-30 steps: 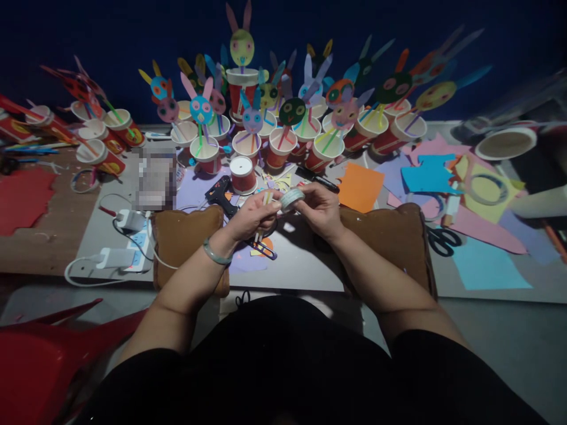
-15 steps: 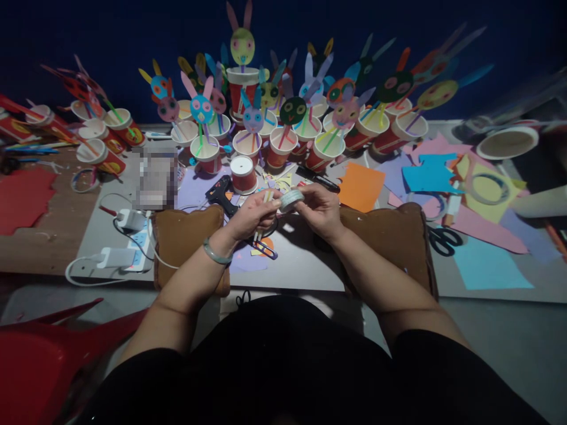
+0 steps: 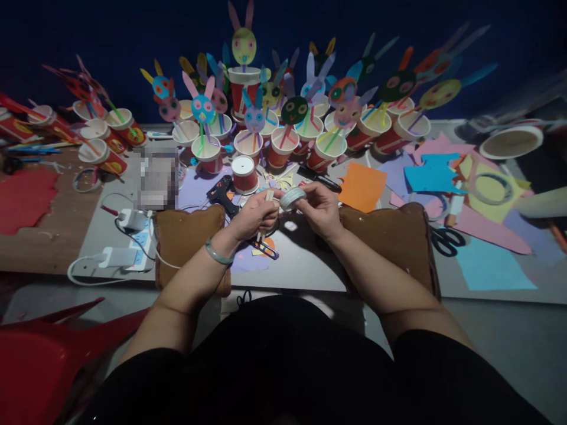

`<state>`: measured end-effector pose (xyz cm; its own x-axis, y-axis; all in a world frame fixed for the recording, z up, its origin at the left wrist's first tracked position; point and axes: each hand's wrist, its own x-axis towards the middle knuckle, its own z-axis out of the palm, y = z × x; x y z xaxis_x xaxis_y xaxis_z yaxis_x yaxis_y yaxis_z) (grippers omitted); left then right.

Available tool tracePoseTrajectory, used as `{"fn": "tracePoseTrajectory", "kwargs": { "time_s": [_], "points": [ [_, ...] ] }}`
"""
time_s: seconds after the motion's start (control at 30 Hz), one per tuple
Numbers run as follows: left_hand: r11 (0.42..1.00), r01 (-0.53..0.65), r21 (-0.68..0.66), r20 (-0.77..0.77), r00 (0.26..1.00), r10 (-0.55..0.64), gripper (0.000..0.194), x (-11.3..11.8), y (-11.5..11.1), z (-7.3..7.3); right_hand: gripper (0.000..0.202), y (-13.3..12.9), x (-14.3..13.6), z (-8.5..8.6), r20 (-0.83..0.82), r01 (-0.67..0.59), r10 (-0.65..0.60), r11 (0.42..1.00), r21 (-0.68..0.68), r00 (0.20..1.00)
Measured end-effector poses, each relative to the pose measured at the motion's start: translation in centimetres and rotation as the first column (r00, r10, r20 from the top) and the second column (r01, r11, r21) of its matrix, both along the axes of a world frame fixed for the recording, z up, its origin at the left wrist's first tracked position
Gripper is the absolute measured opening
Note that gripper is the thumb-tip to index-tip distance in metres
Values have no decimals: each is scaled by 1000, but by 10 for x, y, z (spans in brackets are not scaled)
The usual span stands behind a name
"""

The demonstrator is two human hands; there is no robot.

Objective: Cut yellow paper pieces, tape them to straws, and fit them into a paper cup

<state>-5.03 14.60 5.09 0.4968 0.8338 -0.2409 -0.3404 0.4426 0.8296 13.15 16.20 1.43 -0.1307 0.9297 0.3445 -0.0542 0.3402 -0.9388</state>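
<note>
My left hand (image 3: 258, 217) is closed around pale thin sticks (image 3: 269, 196), whose ends show above and below the fingers. In my right hand (image 3: 322, 208) a roll of pale tape (image 3: 293, 199) is held between thumb and fingers, close beside the left fingertips. A black glue gun (image 3: 222, 196) lies on the table to the left of my left hand. Just beyond the hands stands an upturned paper cup (image 3: 244, 174). A dark cutter (image 3: 267, 249) lies below my left hand, beside an orange paper piece.
Many red paper cups with rabbit faces, one a green-faced rabbit (image 3: 295, 110), stand along the back. Brown cushions (image 3: 190, 245) lie under both forearms. A power strip (image 3: 140, 251) is at left; scissors (image 3: 447, 241) and coloured paper (image 3: 363, 186) lie at right.
My left hand has turned slightly, and its fingertips sit a little farther from the tape roll. My right hand still holds the roll. The whole view has shifted slightly.
</note>
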Motion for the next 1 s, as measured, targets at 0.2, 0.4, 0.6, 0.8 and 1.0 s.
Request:
{"fn": "tracePoseTrajectory", "kwargs": {
  "time_s": [0.2, 0.4, 0.6, 0.8, 1.0],
  "points": [
    [989, -79, 127, -90, 992, 91, 47, 1, 1, -4, 15, 0, 5, 4, 233, 86, -201, 901, 426, 952],
    [979, -99, 177, -104, 987, 118, 52, 0, 0, -8, 43, 0, 4, 1, 202, 51, -143, 916, 399, 969],
    [962, -69, 263, -130, 986, 106, 45, -2, 1, -15, 23, -3, 5, -1, 262, 26, -104, 959, 283, 959],
    [917, -35, 398, -205, 971, 126, 45, 3, 2, -18, 20, -2, 11, -4, 461, 66, -299, 887, 457, 835],
    [925, -22, 380, -218, 970, 112, 48, 4, 0, -14, 21, -3, 12, -7, 502, -16, -393, 775, 632, 770]
  ]
}}
